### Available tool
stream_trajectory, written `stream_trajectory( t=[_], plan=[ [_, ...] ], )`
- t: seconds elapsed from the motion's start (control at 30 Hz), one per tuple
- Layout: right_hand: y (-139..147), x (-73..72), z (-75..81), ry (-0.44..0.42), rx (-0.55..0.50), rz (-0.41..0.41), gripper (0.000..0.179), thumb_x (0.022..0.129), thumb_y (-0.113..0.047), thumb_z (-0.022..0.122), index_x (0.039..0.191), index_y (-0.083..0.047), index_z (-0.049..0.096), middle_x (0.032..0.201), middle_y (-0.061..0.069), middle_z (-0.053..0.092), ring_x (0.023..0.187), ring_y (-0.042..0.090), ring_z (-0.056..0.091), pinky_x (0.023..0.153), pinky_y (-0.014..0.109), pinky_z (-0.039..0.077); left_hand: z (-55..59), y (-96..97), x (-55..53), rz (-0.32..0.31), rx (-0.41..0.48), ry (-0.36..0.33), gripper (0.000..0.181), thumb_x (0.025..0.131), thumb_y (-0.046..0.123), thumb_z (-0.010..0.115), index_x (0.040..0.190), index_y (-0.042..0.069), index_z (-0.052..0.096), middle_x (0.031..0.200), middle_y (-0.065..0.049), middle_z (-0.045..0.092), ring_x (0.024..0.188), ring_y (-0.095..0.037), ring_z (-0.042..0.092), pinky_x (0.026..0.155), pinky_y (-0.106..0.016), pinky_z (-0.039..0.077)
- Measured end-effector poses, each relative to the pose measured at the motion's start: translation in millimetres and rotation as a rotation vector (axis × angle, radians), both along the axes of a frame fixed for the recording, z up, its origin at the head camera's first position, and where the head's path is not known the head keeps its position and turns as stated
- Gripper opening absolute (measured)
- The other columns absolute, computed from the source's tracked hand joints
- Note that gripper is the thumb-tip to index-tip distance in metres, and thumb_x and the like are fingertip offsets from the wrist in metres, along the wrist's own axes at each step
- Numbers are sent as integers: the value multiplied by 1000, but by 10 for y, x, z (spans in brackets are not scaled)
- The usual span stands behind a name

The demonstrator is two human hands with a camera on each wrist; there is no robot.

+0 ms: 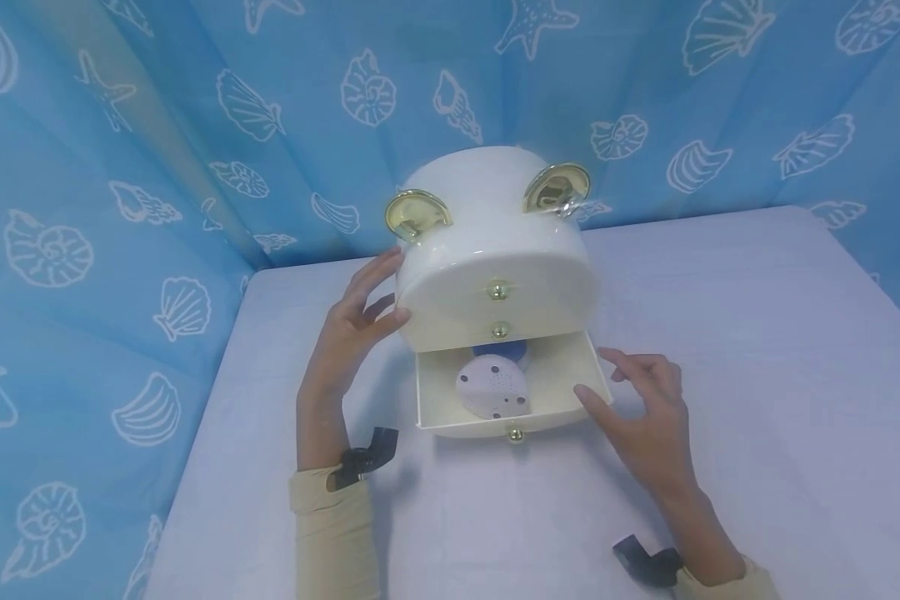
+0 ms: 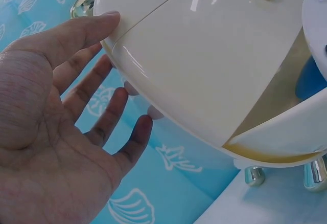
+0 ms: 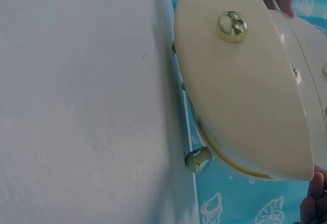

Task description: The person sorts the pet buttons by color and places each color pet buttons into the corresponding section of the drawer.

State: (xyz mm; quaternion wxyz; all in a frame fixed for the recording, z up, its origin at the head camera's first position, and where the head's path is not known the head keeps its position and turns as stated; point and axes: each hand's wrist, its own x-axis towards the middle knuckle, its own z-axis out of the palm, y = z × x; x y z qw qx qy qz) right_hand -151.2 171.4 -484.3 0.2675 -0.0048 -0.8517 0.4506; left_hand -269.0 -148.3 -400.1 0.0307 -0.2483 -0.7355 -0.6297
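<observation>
A white, rounded drawer cabinet (image 1: 495, 237) with two gold ears stands on the cloth-covered table. Its bottom drawer (image 1: 562, 375) is pulled out, with a gold knob on the front. Inside lies a pale rounded device (image 1: 491, 387) with dark round spots and a patch of tiny holes. A blue part (image 1: 501, 348) shows behind it. My left hand (image 1: 356, 329) rests on the cabinet's left side, thumb by the front edge and relaxed fingers along the side. My right hand (image 1: 648, 417) holds the drawer's right wall, thumb over the inside and fingers outside.
The two upper drawers, marked by gold knobs (image 1: 498, 290), are closed. White cloth covers the table (image 1: 727, 333). A blue curtain (image 1: 435, 75) with white shell prints hangs behind and to the left. Gold feet (image 3: 198, 159) show under the cabinet.
</observation>
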Motion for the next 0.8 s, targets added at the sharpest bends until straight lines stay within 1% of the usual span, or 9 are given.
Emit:
stream_trajectory(
  t=[0.17,0.33,0.47,0.53,0.57,0.63,0.7,0.73,0.8],
  plan=[
    [-13,10,-8,43,8,10,51,76,-8,85,124,-12,71,100,3,54,107,16,41,78,25,31,8,1,6,5,-7,-3,61,93,9,70,150,15,48,157,7,37,145,-15,30,114,-55,33],
    [-4,14,-15,93,22,34,45,75,-5,84,119,-8,72,97,5,54,105,18,43,80,23,32,4,4,-5,-2,0,-4,61,93,9,70,150,15,48,157,7,37,145,-14,30,114,-55,33],
    [16,0,-8,143,73,80,39,74,-6,84,113,-6,74,96,5,56,104,19,44,82,23,31,-6,10,-23,-18,7,-12,61,93,8,70,150,14,48,157,8,37,145,-13,29,114,-50,34],
    [12,-17,19,174,126,123,38,74,-8,83,111,-7,75,97,5,57,104,22,45,84,30,30,-73,0,-74,-23,6,-5,61,93,10,71,150,17,49,157,9,36,145,-13,29,114,-47,35],
    [5,-24,33,190,157,154,37,75,-10,81,111,-7,75,99,6,57,105,24,45,86,35,29,-101,-6,-95,-22,2,-3,62,93,11,71,150,19,49,157,9,36,145,-12,29,114,-46,36],
    [-31,-45,59,224,229,217,33,83,-21,77,113,-7,74,102,9,56,104,29,45,86,45,27,-138,-14,-119,-12,-8,3,62,93,13,72,149,22,49,157,10,36,145,-12,29,114,-44,37],
    [-95,-69,83,243,312,278,35,89,-27,72,117,-7,73,104,11,55,103,34,44,83,54,25,-144,-23,-118,-2,-13,4,62,93,13,72,149,24,50,157,10,36,145,-12,29,113,-44,37],
    [-129,-81,90,241,348,305,37,90,-30,70,118,-6,72,104,10,53,103,34,44,84,56,25,-117,-21,-94,1,-12,-2,61,93,12,71,149,22,49,157,10,36,145,-12,29,114,-44,36],
    [-202,-104,117,219,397,338,40,91,-31,69,121,-4,71,105,10,52,103,33,43,85,57,26,-68,-15,-48,8,-14,-9,61,93,11,71,149,20,49,157,9,37,145,-12,29,114,-45,36]
  ],
)
